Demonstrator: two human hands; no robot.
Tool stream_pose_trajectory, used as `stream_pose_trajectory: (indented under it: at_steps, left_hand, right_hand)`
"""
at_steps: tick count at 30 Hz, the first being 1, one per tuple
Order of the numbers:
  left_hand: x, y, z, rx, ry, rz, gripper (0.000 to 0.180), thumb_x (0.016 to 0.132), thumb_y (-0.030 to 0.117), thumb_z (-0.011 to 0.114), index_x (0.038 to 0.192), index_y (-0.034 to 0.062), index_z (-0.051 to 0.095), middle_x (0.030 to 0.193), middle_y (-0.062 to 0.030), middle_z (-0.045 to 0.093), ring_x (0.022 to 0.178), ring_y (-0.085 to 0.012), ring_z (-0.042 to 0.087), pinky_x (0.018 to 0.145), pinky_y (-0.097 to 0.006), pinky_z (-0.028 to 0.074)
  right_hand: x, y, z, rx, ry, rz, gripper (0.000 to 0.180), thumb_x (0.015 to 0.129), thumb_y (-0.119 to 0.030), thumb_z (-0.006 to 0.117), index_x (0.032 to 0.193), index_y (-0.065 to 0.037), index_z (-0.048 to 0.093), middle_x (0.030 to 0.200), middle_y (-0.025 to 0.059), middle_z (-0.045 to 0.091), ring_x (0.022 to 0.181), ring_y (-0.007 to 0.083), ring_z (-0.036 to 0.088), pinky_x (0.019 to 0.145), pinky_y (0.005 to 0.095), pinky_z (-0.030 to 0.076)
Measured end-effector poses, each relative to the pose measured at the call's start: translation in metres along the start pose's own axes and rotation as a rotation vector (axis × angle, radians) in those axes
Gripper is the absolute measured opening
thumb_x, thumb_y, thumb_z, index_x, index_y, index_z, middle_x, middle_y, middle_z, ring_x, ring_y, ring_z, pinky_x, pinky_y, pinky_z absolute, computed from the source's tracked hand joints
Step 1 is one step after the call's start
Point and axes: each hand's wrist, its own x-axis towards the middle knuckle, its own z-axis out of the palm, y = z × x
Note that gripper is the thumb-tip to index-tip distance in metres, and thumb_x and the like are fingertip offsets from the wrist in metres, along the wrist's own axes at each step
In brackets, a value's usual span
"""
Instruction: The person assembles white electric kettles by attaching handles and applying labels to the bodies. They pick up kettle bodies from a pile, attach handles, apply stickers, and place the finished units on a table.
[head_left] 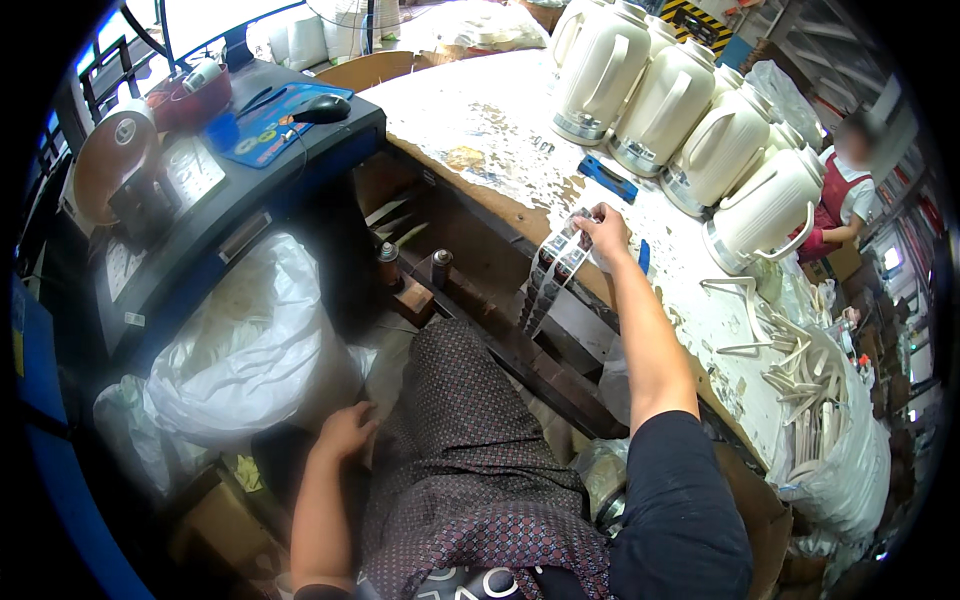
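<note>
My right hand (607,234) is closed on a sticker strip (560,258), pinching its upper end above the worktable's near edge. The strip has dark, shiny labels and hangs down past the edge into the gap below. Beside my thigh, my left hand (347,432) hangs low with loosely bent fingers, and nothing shows in it. It is nearest to a white plastic bag (265,350). Cream vacuum jugs (765,212) with silvery bases stand upright in rows beyond my right hand. A flat blue tool (607,178) lies between the jugs and that hand.
Cream handle-shaped parts (800,390) fill a clear bag at the table's right end. A dark desk (330,140) on the left bears a computer mouse (320,109) and a red bowl (192,100). Two spray cans (388,262) stand below the table edge. A co-worker (848,190) is at far right.
</note>
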Motion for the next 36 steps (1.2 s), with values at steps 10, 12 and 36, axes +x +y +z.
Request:
stream_pose_trajectory:
  at_steps: [10, 12, 36]
  left_hand:
    - [0.003, -0.003, 0.005, -0.001, 0.007, 0.021, 0.044, 0.089, 0.034, 0.066, 0.125, 0.0105, 0.062, 0.116, -0.0190, 0.067, 0.109, -0.0381, 0.062, 0.094, -0.043, 0.048]
    - [0.004, 0.002, 0.003, 0.006, -0.009, 0.016, 0.043, 0.089, 0.034, 0.065, 0.125, 0.0106, 0.062, 0.116, -0.0193, 0.067, 0.109, -0.0384, 0.062, 0.094, -0.043, 0.048]
    - [-0.094, 0.085, -0.009, -0.657, 0.488, 0.194, 0.022, 0.085, 0.022, 0.074, 0.092, 0.0013, 0.069, 0.087, -0.0104, 0.067, 0.083, -0.0207, 0.065, 0.081, -0.035, 0.050]
  right_hand:
    - [-0.026, -0.006, 0.008, -0.477, 0.265, -0.472, 0.020, 0.077, -0.030, 0.076, 0.089, -0.015, 0.071, 0.093, 0.0025, 0.068, 0.094, 0.0213, 0.063, 0.102, 0.0437, 0.034]
    - [-0.026, -0.004, 0.007, -0.497, 0.325, -0.554, 0.017, 0.076, -0.028, 0.077, 0.086, -0.015, 0.072, 0.097, 0.0024, 0.067, 0.096, 0.0209, 0.062, 0.103, 0.0444, 0.034]
    - [-0.313, -0.110, 0.094, 0.527, -0.836, -0.309, 0.012, 0.082, -0.005, 0.075, 0.093, 0.000, 0.072, 0.089, 0.0049, 0.069, 0.086, 0.0122, 0.063, 0.079, 0.0269, 0.050]
